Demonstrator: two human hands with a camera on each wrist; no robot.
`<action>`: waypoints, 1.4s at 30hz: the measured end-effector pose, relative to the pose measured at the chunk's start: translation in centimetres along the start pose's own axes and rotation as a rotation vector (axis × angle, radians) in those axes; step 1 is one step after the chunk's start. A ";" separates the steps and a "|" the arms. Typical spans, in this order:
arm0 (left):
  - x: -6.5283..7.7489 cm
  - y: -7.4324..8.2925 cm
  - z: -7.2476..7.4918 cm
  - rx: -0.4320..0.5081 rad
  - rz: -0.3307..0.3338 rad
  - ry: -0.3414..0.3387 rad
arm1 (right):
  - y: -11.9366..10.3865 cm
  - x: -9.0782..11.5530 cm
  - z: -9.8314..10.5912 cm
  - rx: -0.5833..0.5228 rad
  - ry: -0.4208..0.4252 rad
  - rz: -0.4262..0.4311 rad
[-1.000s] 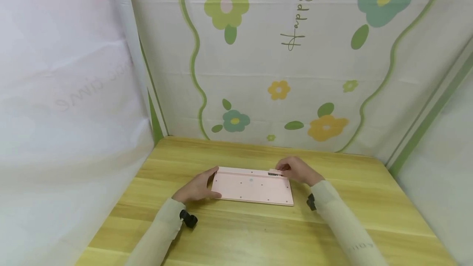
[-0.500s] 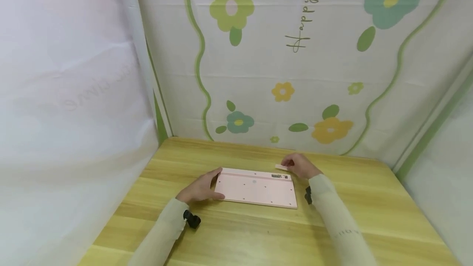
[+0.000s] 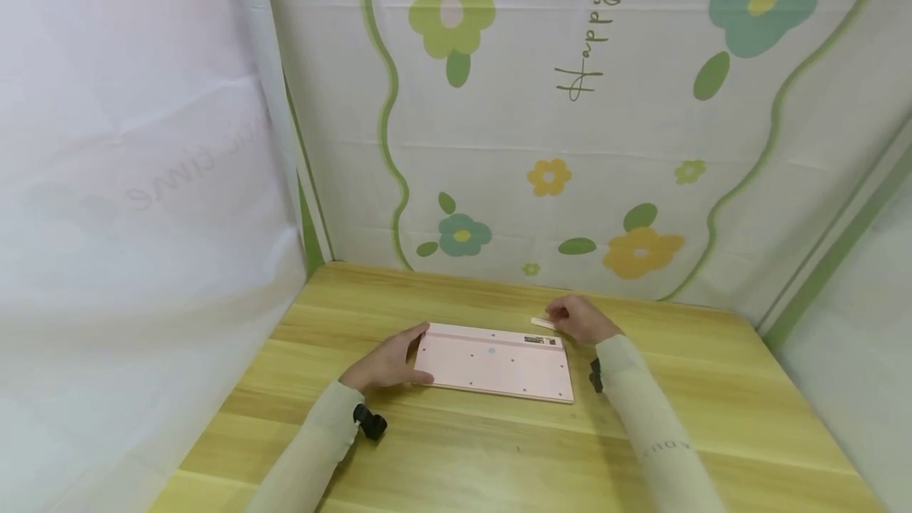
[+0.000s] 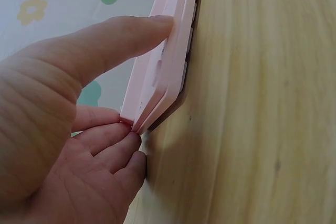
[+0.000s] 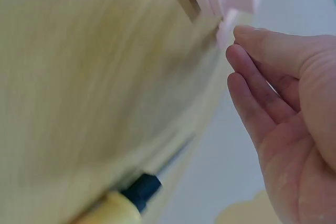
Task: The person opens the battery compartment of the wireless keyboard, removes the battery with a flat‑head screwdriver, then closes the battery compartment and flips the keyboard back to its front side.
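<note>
A pink keyboard [image 3: 494, 366] lies face down on the wooden table, its underside dotted with small screws. My left hand [image 3: 388, 360] grips its left end; in the left wrist view the thumb [image 4: 126, 32] presses the edge and the fingers touch the corner. Beyond the far right corner, my right hand [image 3: 580, 319] pinches a small pale pink battery cover [image 3: 543, 323] close to the tabletop. At the keyboard's back right, the uncovered battery slot [image 3: 539, 340] shows a dark label. Fingers partly hide the cover.
A blurred screwdriver [image 5: 134, 198] with a yellow handle and black collar shows low in the right wrist view; the head view does not show it. Flowered white cloth [image 3: 499, 117] hangs behind the table [image 3: 442, 450], and more cloth stands at both sides.
My right hand has lifted the battery cover off the keyboard and moved it back beyond the far edge, baring the slot. In the last half second little moved; the left hand keeps its grip.
</note>
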State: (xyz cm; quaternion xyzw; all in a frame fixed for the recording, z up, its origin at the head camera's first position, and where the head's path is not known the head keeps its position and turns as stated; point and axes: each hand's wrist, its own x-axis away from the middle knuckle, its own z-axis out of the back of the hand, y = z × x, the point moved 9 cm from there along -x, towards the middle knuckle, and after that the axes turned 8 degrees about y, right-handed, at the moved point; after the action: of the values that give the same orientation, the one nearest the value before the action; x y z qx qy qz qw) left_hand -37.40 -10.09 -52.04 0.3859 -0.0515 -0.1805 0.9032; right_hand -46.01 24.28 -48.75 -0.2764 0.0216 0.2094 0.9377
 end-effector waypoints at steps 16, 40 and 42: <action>0.1 0.1 0.1 -0.029 0.002 0.001 | 0.7 6.6 7.1 0.100 0.035 -0.003; 0.1 0.2 0.0 -0.031 -0.006 0.001 | 6.2 13.1 4.8 0.098 0.143 -0.187; 0.1 0.3 0.0 -0.026 -0.005 0.003 | 5.9 12.9 4.7 0.123 0.162 -0.157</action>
State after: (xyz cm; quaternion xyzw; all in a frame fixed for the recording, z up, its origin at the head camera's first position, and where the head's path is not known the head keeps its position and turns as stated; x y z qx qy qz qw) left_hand -37.21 -9.95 -51.87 0.3745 -0.0468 -0.1828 0.9078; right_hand -37.00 36.09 -49.79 -0.2352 0.0884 0.1107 0.9616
